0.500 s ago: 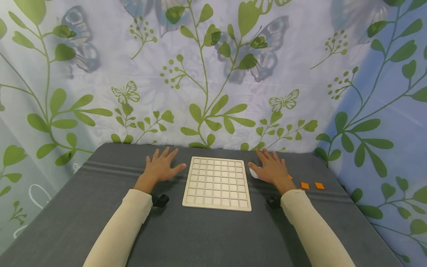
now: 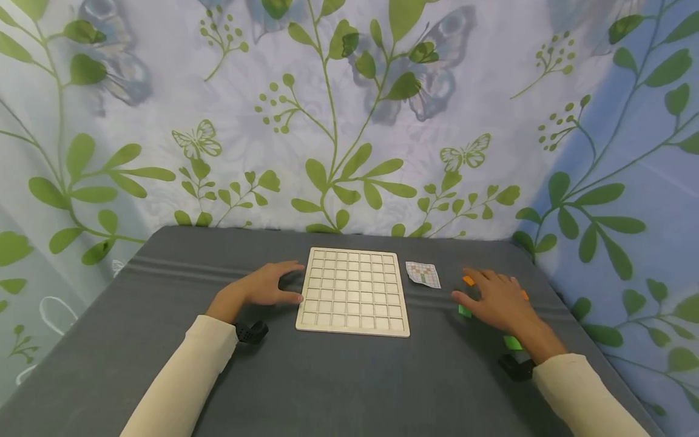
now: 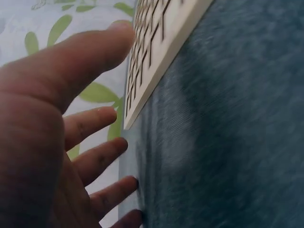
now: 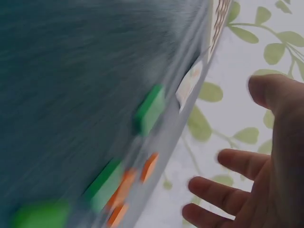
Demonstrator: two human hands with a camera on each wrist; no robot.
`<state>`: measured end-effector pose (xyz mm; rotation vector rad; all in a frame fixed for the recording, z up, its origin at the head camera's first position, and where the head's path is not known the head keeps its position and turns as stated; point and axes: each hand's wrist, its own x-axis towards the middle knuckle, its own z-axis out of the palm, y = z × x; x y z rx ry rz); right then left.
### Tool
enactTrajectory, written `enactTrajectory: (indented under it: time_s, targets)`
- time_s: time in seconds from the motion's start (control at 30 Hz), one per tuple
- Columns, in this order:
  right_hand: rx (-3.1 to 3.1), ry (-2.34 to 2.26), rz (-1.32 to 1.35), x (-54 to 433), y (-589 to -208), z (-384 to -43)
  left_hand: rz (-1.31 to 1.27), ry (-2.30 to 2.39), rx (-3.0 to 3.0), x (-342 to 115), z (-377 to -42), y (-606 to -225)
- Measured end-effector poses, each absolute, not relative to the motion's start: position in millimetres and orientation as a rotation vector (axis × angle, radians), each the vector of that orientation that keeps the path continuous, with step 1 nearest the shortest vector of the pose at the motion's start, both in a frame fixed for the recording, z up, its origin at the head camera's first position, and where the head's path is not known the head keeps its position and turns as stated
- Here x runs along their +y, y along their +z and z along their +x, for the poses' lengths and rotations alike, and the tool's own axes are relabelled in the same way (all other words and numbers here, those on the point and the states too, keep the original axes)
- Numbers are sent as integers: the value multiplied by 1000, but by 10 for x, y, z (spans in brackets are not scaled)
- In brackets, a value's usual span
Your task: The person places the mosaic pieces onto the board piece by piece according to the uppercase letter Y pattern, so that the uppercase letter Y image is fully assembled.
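A pale wooden board (image 2: pixel 352 291) with a grid of square cells lies flat in the middle of the table. At its left edge is my left hand (image 2: pixel 259 285), thumb and fingers spread apart and holding nothing; in the left wrist view the thumb (image 3: pixel 90 61) overlaps the board's edge. My right hand (image 2: pixel 502 303) hovers over the small square tiles at the right, its fingers extended with nothing in them. A green tile (image 2: pixel 513 343) and an orange tile (image 2: pixel 468 280) show around it. In the right wrist view, several green tiles (image 4: pixel 151 110) and orange tiles (image 4: pixel 149 167) lie below the fingers.
Between the board and my right hand lies a small paper card (image 2: pixel 423 275) printed with a coloured grid. The grey table (image 2: pixel 349 388) ends at a leaf-patterned curtain (image 2: pixel 246 139) along the back. A black strap device (image 2: pixel 251 332) sits at each wrist.
My right hand has moved right, off the paper card and over the tiles. The left hand has turned inward toward the board's left edge. The head view has shifted slightly.
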<state>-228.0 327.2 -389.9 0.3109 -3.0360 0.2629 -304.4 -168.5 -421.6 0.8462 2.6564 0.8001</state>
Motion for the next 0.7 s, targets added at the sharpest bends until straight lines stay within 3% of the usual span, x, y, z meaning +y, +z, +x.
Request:
enactTrajectory:
  time_s: [0.37, 0.7]
  targets:
    - [-3205, 250, 310, 3738, -4000, -1706, 991, 681, 2653, -1639, -2915, -4245]
    - [-3119, 310, 506, 3924, -4149, -1540, 974, 686, 2650, -1627, -2909, -4291]
